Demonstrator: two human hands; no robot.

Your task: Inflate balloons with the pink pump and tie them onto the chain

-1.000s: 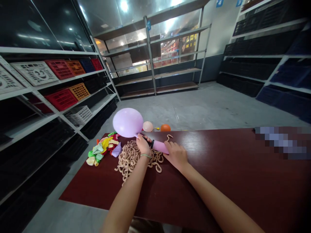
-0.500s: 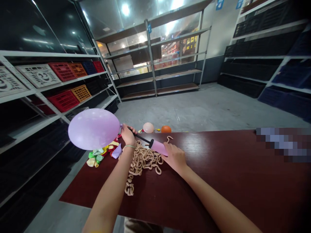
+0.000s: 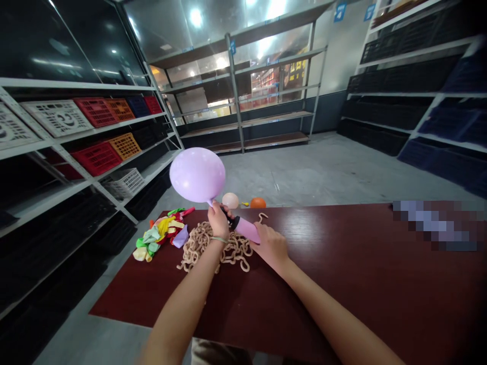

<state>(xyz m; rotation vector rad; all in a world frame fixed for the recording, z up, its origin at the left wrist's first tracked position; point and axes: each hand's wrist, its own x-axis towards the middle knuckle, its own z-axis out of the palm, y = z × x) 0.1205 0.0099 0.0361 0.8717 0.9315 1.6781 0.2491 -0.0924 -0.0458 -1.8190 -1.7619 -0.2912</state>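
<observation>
An inflated purple balloon [image 3: 197,175] sits above the table's far left side, its neck pointing down toward the pump. My left hand [image 3: 218,221] is closed around the neck and the black front end of the pump; the nozzle itself is hidden by the fingers. Pink and tube-shaped, the balloon pump's body [image 3: 246,229] lies in the closed grip of my right hand [image 3: 271,247]. Little of the black rod shows between the two hands. Beneath my left wrist, a pile of beige, chain-like links [image 3: 198,243] rests on the table.
Uninflated balloons [image 3: 152,238] in several colours lie at the left of the dark red table [image 3: 323,284]. Beyond the far edge show a pale pink balloon [image 3: 230,200] and an orange balloon [image 3: 258,203]. Shelves with crates [image 3: 93,157] stand at left; a blurred patch covers something at right.
My left hand has moved right, toward my right hand, carrying the balloon right and up. The pump has shortened, its rod sliding in. My right hand has hardly moved.
</observation>
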